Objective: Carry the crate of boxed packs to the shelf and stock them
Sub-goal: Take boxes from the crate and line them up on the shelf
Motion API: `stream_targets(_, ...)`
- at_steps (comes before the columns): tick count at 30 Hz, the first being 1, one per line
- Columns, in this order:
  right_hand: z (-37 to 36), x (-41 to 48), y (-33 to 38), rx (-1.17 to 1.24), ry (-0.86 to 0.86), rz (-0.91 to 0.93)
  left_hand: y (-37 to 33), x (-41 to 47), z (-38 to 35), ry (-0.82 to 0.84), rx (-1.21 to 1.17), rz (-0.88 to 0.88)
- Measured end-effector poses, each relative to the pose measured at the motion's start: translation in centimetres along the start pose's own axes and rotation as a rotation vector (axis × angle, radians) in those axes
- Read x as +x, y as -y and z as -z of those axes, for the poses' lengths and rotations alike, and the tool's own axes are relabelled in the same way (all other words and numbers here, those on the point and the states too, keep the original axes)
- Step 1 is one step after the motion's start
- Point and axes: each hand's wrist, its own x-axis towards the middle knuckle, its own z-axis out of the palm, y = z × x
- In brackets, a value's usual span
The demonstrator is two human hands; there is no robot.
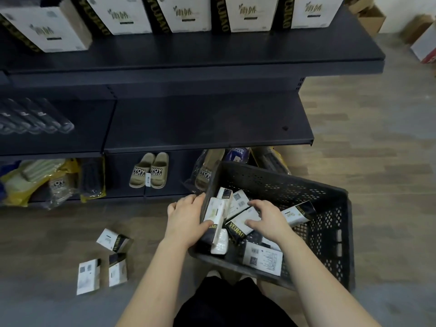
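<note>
Crate (pixel 285 182) sits on the floor in front of you, tipped, with its left wall raised; judged reason: the tilt turns the load toward your hands. Boxed packs lie jumbled inside it, so stocking is not yet finished. Your left hand (pixel 186 218) comes over that left wall: the thumb lies across the face of the upright pack (pixel 213 215) and the fingers curl on the outer side. It is a narrow, closed hold on that pack; you cannot tell whether the wall is clamped in with it. Your right hand (pixel 266 215) is inside the crate, just right of the left grip, with fingers arched and half spread. The tips and thumb touch the flat pack (pixel 239 224) marked YUMAO, not closed round it as far as the view shows. Judgement: left lifts one out, right is settling on the next. Left of the left hand, well apart, three loose packs (pixel 113 239) lie on the floor. Beyond both hands, the middle shelf (pixel 207 123) is the likely target. The top shelf (pixel 212 55) above it carries a row of larger boxes (pixel 186 15). Slippers (pixel 149 171) stand on the bottom level.
</note>
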Motion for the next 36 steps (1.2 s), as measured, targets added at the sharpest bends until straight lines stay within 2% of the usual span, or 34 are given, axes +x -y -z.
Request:
stream_targets(11,-8.3,4.9,0.8,-0.075,0.167,0.001,4.9,0.3,-5.1,0.070,-0.010,0.053)
stream_targets(20,-14.5,8.0,0.9,-0.243,0.165,0.054,7.9,0.7,-9.7,0.095,-0.032,0.103)
stream_targets(27,-16.8,9.4,0.8,-0.132,-0.019,-0.017,9.0,1.5,-11.1,0.075,-0.049,0.137)
stream_targets(32,-17.6,10.0,0.9,-0.057,-0.019,-0.076,9.2,2.0,-11.6,0.052,-0.066,0.136)
stream_targets(36,-18.3,10.4,0.9,0.156,-0.011,-0.166,9.4,2.3,-12.0,0.040,-0.080,0.138)
